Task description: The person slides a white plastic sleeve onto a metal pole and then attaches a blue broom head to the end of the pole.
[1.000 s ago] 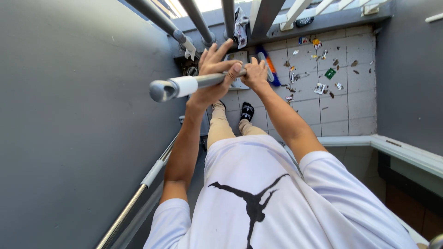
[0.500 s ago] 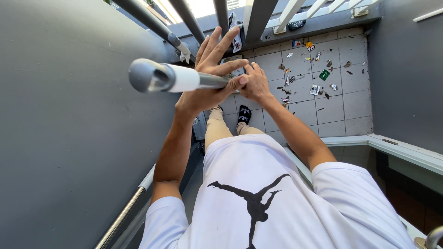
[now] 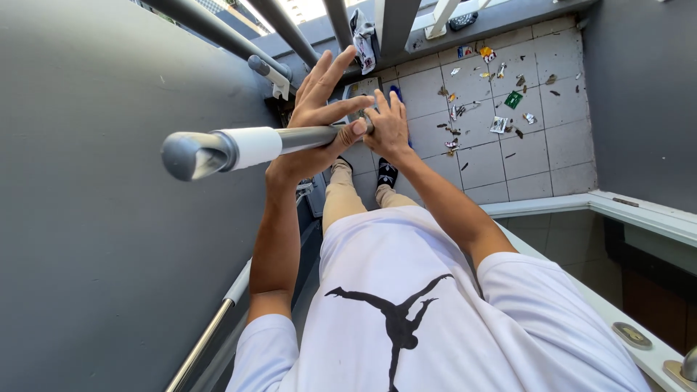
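Grey metal pole (image 3: 305, 136), long and round, with a white sleeve (image 3: 250, 147) near its capped end (image 3: 190, 155), which points at the camera; the far end runs down between our two hands, above our feet and the tiled floor (image 3: 523, 156).

Left hand (image 3: 316, 120): palm against the pole, thumb pressed over it, four fingers spread wide and straight, so the hold is thumb and palm only.

Right hand (image 3: 388, 131): laid over the pole's far part, fingers bent loosely; we cannot tell whether it truly clasps the pole or what sits beneath it.

Handling note, as we judge it: the pole is long and top-heavy toward us, so we would curl the left fingers round for a firmer hold and keep it level, away from the grey wall (image 3: 94, 239) and the railing bars (image 3: 290, 33).

Also present: scattered litter (image 3: 501, 123) on the tiles; a handrail (image 3: 210, 334) along the wall's lower edge.
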